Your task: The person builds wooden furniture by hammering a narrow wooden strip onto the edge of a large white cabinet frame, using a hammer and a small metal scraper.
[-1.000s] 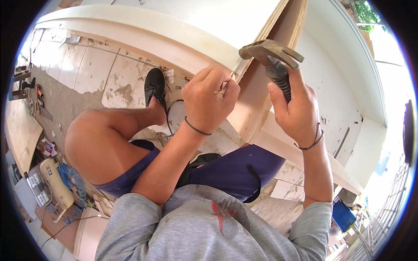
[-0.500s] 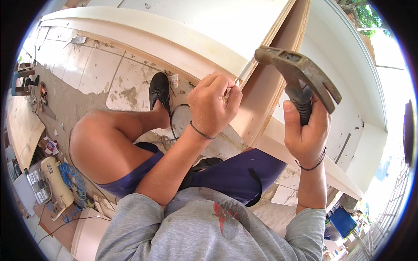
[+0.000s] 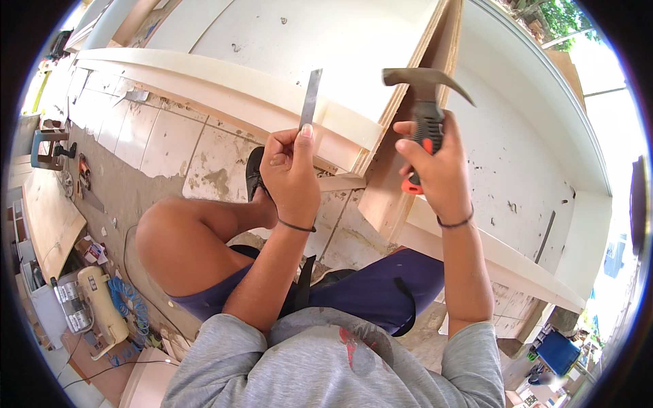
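My left hand (image 3: 291,180) is closed round a chisel (image 3: 311,98), its flat steel blade pointing up and its handle hidden in my fist. The thumb presses along the base of the blade, which stands apart from the wood. In my right hand (image 3: 443,173) is a claw hammer (image 3: 427,102) with a worn brown metal head and a black and red grip. The hammer hangs over the doubled plywood upright (image 3: 401,149) of a white cabinet frame (image 3: 510,129). A pale wooden rail (image 3: 224,85) meets that upright beyond my left hand.
Under the frame lies a stained tiled floor (image 3: 160,136). To the left are a cream air compressor (image 3: 102,302), a coiled blue hose (image 3: 126,299), a plywood sheet (image 3: 51,211) and scattered tools. A blue container (image 3: 558,352) stands at the lower right.
My left hand has drawn the chisel away from the upright's edge, leftward, and turned its blade up. The hammer has moved left, its head now more level.
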Available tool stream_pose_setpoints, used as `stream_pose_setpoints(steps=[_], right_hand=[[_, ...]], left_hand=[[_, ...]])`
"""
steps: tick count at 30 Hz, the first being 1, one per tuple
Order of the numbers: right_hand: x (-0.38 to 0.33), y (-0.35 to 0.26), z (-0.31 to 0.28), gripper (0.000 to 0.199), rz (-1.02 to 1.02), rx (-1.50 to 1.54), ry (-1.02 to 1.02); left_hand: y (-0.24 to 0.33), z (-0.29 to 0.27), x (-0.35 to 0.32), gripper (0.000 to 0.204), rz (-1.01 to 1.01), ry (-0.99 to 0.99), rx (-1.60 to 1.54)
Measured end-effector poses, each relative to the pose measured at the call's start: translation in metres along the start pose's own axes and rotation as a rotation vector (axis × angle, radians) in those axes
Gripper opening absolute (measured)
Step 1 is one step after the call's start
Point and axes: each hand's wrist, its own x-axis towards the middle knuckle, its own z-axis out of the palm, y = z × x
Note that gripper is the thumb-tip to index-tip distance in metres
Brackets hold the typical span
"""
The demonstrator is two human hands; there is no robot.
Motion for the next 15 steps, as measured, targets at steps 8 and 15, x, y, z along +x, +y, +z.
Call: stream_pose_setpoints(steps=[8, 15], right_hand=[[-0.023, 0.007, -0.008, 0.027, 0.004, 0.390, 0.023], [-0.060, 0.011, -0.016, 0.035, 0.022, 0.115, -0.062]], left_hand=[[0.024, 0.003, -0.020, 0.008, -0.438, -0.255, -0.422], [0.021, 0.007, -0.044, 0.005, -0.574, -0.607, -0.735]])
